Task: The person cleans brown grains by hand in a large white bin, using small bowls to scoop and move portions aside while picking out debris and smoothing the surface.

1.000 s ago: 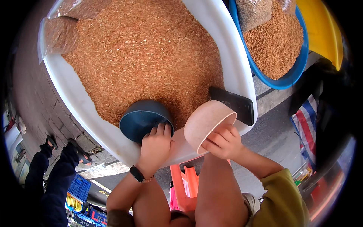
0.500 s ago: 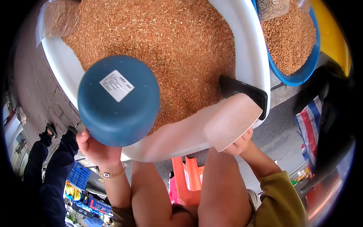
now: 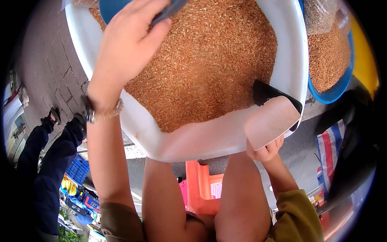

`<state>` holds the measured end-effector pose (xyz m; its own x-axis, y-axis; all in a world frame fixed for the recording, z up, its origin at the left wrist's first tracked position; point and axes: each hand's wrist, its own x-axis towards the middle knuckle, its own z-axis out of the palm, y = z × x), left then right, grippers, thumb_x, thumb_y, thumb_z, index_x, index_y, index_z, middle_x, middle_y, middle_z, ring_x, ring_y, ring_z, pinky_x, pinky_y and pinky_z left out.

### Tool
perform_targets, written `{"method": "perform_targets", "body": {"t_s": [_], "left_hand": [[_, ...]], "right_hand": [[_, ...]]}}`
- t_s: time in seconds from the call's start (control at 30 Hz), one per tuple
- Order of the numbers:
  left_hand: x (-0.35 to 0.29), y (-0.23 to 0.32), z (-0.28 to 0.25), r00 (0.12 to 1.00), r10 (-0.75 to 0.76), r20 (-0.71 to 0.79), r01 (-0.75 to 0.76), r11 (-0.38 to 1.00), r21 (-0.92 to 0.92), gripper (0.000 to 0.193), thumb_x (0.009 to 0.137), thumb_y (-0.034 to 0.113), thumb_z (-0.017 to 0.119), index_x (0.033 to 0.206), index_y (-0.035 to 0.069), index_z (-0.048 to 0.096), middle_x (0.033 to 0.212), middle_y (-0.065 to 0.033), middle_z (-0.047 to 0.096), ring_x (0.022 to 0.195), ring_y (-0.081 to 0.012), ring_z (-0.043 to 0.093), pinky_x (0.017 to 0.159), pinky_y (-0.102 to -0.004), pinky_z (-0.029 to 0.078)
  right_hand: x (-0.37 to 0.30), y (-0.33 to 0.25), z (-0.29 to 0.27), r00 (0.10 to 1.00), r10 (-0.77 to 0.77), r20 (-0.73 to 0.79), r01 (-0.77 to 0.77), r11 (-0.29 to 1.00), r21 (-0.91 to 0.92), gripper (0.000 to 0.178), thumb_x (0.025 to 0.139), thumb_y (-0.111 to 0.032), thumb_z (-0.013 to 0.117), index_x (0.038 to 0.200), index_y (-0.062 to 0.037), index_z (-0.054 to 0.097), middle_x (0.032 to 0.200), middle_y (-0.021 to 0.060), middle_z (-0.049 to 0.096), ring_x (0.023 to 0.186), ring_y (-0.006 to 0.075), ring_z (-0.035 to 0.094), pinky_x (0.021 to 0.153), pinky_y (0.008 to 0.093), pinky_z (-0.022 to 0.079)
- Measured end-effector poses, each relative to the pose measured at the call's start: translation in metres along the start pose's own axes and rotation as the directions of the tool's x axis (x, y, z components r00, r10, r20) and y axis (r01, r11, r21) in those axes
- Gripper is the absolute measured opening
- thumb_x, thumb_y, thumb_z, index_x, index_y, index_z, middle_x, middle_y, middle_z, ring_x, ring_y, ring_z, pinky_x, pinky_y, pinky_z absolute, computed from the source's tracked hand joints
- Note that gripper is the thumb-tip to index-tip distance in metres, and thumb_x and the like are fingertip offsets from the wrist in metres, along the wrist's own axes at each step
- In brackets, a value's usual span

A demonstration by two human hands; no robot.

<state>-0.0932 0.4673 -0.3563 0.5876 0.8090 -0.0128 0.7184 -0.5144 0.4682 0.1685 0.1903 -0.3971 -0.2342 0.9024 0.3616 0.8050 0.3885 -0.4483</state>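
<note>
My left hand [image 3: 129,44] reaches over the big white tub [image 3: 189,147] and grips a blue bowl [image 3: 109,11] by its rim. The bowl is at the upper edge of the picture, partly hidden by the hand and cut off. Reddish-brown grain [image 3: 213,60], like unpolished rice, fills much of the tub. In my right hand [image 3: 267,151] is a pale beige cup-shaped scoop [image 3: 272,121], held tilted over the tub's near right rim. Just behind it a black phone-like slab [image 3: 262,92] leans against the tub wall, partly covered by the scoop.
At the far right a blue basin [image 3: 334,93] holds tan grains and clear plastic bags [image 3: 320,16]. A yellow container [image 3: 363,52] stands beyond it. An orange plastic stool [image 3: 195,189] shows between my legs. Another person's dark-trousered legs [image 3: 60,161] are at the left, near a blue crate [image 3: 77,169].
My left hand has swung the blue bowl up and away toward the tub's far left. My right hand keeps hold of the scoop. The view has shifted, moving the tub rightward in the picture.
</note>
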Motion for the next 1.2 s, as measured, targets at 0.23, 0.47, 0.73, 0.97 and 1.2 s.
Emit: {"method": "perform_targets", "body": {"t_s": [0.23, 0.47, 0.73, 0.97, 1.2], "left_hand": [[-0.007, -0.006, 0.019, 0.971, -0.196, 0.134, 0.237, 0.779, -0.580, 0.052, 0.091, 0.031, 0.063, 0.128, -0.002, 0.049, 0.128, -0.0133, 0.052, 0.126, -0.0234, 0.048, 0.101, -0.0293, 0.035], [0.058, 0.010, -0.019, 0.858, -0.398, 0.323, 0.496, 0.805, -0.325, 0.044, 0.097, 0.038, 0.052, 0.115, -0.001, 0.045, 0.096, -0.0292, 0.064, 0.089, -0.0416, 0.064, 0.084, -0.0449, 0.050], [0.090, -0.018, 0.001, 0.913, -0.407, 0.026, 0.403, 0.911, 0.088, 0.060, 0.085, 0.051, 0.067, 0.105, -0.003, 0.050, 0.088, -0.0267, 0.067, 0.086, -0.0369, 0.068, 0.078, -0.0463, 0.052], [0.123, -0.066, 0.023, 0.928, -0.365, 0.082, 0.344, 0.919, 0.192, 0.088, 0.071, 0.068, 0.072, 0.117, -0.006, 0.056, 0.094, -0.0239, 0.070, 0.092, -0.0313, 0.069, 0.084, -0.0405, 0.053], [0.131, -0.080, 0.060, 0.897, -0.364, 0.249, 0.290, 0.912, 0.289, 0.092, 0.062, 0.075, 0.071, 0.112, -0.002, 0.068, 0.101, -0.0227, 0.070, 0.102, -0.0333, 0.066, 0.090, -0.0385, 0.051]], "right_hand": [[0.002, -0.001, -0.002, 0.999, 0.020, 0.039, -0.020, 1.000, 0.007, 0.035, 0.066, 0.008, 0.058, 0.099, 0.0035, 0.069, 0.107, 0.0233, 0.067, 0.099, 0.0448, 0.065, 0.090, 0.0517, 0.050], [0.006, 0.000, -0.001, 1.000, 0.019, 0.006, -0.019, 1.000, 0.002, 0.034, 0.068, 0.008, 0.062, 0.101, 0.0030, 0.070, 0.106, 0.0211, 0.067, 0.096, 0.0418, 0.066, 0.087, 0.0494, 0.050], [0.006, 0.000, -0.003, 0.999, 0.014, 0.051, -0.011, 0.999, -0.045, 0.028, 0.071, 0.000, 0.066, 0.098, -0.0005, 0.070, 0.104, 0.0183, 0.067, 0.091, 0.0395, 0.065, 0.080, 0.0481, 0.051], [0.012, -0.004, -0.002, 0.998, 0.035, 0.051, -0.034, 0.999, -0.014, 0.030, 0.071, 0.006, 0.070, 0.100, 0.0008, 0.069, 0.105, 0.0193, 0.067, 0.095, 0.0399, 0.066, 0.084, 0.0470, 0.051], [0.011, -0.002, -0.001, 0.999, 0.021, 0.038, -0.019, 0.999, -0.035, 0.030, 0.073, 0.001, 0.071, 0.104, -0.0011, 0.069, 0.106, 0.0181, 0.066, 0.089, 0.0386, 0.064, 0.076, 0.0448, 0.051]]}}
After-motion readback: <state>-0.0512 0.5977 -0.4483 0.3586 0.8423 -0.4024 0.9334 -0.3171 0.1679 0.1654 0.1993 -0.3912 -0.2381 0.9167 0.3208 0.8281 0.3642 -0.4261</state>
